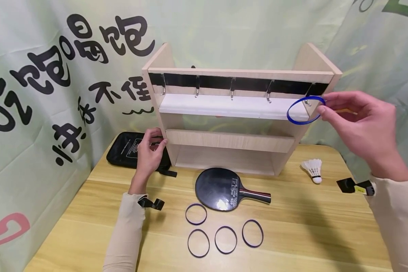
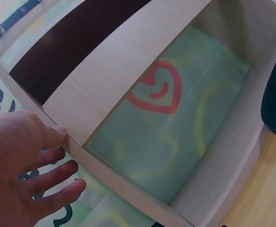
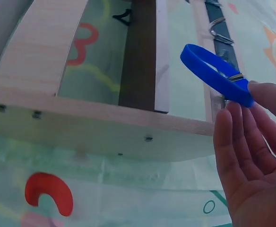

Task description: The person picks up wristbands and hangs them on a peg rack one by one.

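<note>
My right hand (image 1: 363, 121) pinches a blue wristband (image 1: 304, 122) between thumb and fingers, in front of the rack's rightmost hook (image 1: 307, 101). In the right wrist view that hook's tip shows within the band's loop; whether the band hangs on it I cannot tell. My left hand (image 1: 150, 153) touches the left side panel of the light wooden rack (image 1: 231, 139), its other fingers loosely spread in the left wrist view. Several metal hooks line the rack's black strip (image 1: 214, 82). On the table lie more dark blue wristbands (image 1: 196, 204), flat and apart.
A black table tennis bat (image 1: 214, 189) lies before the rack, its handle pointing right. To the right is a white shuttlecock (image 1: 312, 168). A black zip case (image 1: 124, 149) lies behind my left hand. A printed cloth (image 1: 71, 113) hangs behind the wooden table (image 1: 88, 223).
</note>
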Tool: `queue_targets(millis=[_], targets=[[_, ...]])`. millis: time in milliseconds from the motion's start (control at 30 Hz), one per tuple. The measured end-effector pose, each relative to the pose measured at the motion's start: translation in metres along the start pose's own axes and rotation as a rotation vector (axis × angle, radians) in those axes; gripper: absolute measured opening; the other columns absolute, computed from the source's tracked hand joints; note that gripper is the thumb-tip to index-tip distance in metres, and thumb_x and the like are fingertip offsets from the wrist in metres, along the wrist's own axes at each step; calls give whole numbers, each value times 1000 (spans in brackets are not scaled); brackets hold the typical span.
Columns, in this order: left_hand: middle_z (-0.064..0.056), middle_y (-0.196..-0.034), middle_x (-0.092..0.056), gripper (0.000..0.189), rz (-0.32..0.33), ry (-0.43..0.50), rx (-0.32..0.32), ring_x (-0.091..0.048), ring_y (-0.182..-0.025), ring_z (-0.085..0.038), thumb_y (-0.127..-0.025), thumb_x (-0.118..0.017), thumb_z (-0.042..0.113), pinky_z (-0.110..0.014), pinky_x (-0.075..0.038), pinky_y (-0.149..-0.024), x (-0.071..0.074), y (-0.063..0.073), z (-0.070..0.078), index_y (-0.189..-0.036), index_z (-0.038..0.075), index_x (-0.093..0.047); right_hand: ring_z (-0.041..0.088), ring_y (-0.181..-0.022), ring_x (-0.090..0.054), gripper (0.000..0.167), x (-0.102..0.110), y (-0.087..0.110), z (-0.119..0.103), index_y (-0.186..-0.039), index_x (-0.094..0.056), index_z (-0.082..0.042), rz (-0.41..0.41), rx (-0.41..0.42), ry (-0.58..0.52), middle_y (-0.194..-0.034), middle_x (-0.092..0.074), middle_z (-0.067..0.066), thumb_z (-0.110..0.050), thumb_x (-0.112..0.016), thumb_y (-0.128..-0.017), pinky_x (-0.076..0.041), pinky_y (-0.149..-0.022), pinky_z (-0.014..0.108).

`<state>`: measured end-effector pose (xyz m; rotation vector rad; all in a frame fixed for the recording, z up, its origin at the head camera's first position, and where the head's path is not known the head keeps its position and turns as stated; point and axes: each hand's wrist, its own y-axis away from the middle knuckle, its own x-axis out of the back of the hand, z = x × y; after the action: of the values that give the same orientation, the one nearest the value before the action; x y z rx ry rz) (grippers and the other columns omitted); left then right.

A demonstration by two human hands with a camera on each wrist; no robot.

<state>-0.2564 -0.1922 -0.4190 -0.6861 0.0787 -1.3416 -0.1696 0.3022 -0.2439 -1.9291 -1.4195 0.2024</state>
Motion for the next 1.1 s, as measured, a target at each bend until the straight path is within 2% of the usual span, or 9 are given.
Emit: queue_targets(millis=[67, 133, 300, 433, 567, 833, 933, 1100], targets=[[-19, -134, -72, 38, -1, -9, 0, -74, -116, -35, -103, -76, 8, -29, -57, -89, 0, 0, 0, -138, 5, -61, -4, -82, -75, 29, -1, -3, -1, -118, -79, 7, -16, 16, 78, -99, -81, -18, 4, -85, -90, -57, -78, 7], [-19, -134, -72, 38, 0, -18, -2, -74, -116, -36, -103, -75, 8, -33, -58, -90, 0, 0, 0, -138, 4, -61, -8, -81, -74, 27, -2, -5, -1, -117, -81, 3, -32, 39, 141, -99, -80, -24, -1, -86, -91, -55, -76, 4], [-21, -134, -71, 38, 8, -22, -14, -74, -116, -38, -103, -75, 7, -53, -60, -93, 0, 0, -1, -139, 3, -60, -16, -78, -70, 24, -5, -6, 0, -115, -82, 1, -68, 106, 227, -98, -76, -34, -6, -85, -93, -52, -74, 1], [-19, -134, -72, 38, 8, -22, -9, -74, -116, -36, -103, -75, 8, -48, -60, -92, 0, 0, -1, -139, 4, -61, -20, -78, -67, 25, -5, -5, 2, -118, -82, 0, -80, 115, 283, -99, -72, -40, -8, -85, -94, -49, -74, -1], [-19, -134, -72, 39, 8, -15, -3, -73, -116, -36, -103, -76, 9, -45, -60, -91, -1, 0, 0, -139, 5, -61, -20, -78, -65, 28, -4, 0, 4, -119, -81, -1, -76, 108, 295, -102, -71, -41, -8, -86, -93, -48, -74, -2], [-19, -134, -72, 38, 7, -17, -3, -73, -117, -38, -104, -75, 8, -58, -60, -93, 0, 0, -2, -139, 4, -61, -11, -81, -69, 30, 2, 17, 9, -119, -79, 2, -18, 36, 204, -100, -77, -29, 0, -85, -90, -51, -72, 2], [-19, -133, -72, 38, 6, -17, -9, -73, -116, -37, -103, -75, 8, -51, -61, -92, 0, 0, -1, -139, 4, -62, -10, -80, -70, 30, 2, 28, 13, -119, -79, 2, -2, 16, 189, -99, -78, -27, 2, -85, -90, -52, -73, 3], [-20, -131, -73, 38, 13, -12, -18, -74, -114, -38, -102, -76, 8, -21, -57, -86, -1, -1, -1, -137, 4, -63, -11, -82, -70, 28, -2, 45, 22, -117, -79, 2, -15, -2, 191, -98, -76, -27, 4, -84, -90, -53, -78, 3]])
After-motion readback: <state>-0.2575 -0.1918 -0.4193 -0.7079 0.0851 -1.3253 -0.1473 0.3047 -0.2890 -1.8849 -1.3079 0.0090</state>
